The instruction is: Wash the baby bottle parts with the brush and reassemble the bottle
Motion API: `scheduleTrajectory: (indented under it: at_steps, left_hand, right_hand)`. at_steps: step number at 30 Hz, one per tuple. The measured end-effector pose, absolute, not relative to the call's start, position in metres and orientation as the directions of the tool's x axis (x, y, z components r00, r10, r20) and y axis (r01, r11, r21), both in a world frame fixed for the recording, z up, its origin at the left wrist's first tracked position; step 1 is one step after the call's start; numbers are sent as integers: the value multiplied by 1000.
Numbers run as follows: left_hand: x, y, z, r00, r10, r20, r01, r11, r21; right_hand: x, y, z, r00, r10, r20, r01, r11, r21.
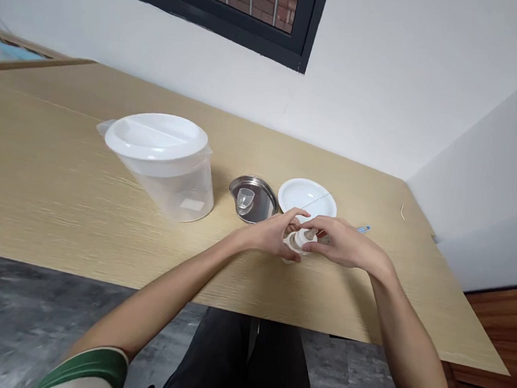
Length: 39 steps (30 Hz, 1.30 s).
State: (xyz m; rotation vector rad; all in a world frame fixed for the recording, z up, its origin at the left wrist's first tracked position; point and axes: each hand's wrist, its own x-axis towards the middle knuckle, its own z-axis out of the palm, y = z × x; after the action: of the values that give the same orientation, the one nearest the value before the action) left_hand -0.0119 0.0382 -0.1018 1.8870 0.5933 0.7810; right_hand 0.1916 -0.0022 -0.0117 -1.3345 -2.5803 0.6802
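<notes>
A small baby bottle (pixel 297 239) with a white collar and a clear teat stands near the front middle of the table. Around its left side curl the fingers of my left hand (pixel 275 233). My right hand (pixel 338 242) grips the white collar from the right, thumb in front and fingers behind. Just behind the hands is a white bowl (pixel 301 192) with a thin stick across it. To the left of the bowl, a round metal tray (pixel 264 203) holds a small clear cup (pixel 245 199).
A large translucent pitcher (pixel 173 186) with a white lid stands left of the tray on the wooden table (pixel 102 222). A blue-tipped object (pixel 363 228) lies beyond my right hand. A thin pale strip (pixel 402 211) lies farther right. The wall and window are behind.
</notes>
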Motion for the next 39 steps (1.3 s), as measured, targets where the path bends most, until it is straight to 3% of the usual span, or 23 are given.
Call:
scheduleTrajectory:
  at_steps: [12, 21, 28, 39]
  left_hand:
    - [-10, 45, -111, 696, 656, 291, 85, -478, 875]
    - [-10, 43, -107, 720, 644, 259, 24, -396, 918]
    - [-10, 45, -104, 752, 630, 196, 127, -430, 894]
    - [-9, 45, -102, 755, 621, 208, 148, -471, 869]
  right_hand:
    - [186, 2, 6, -733, 661, -161, 666, 650, -365]
    - [185, 6, 13, -692, 698, -185, 710, 610, -352]
    - [188, 0, 17, -622, 770, -144, 771, 568, -288]
    - [180, 2, 10, -710, 669, -221, 701, 644, -305]
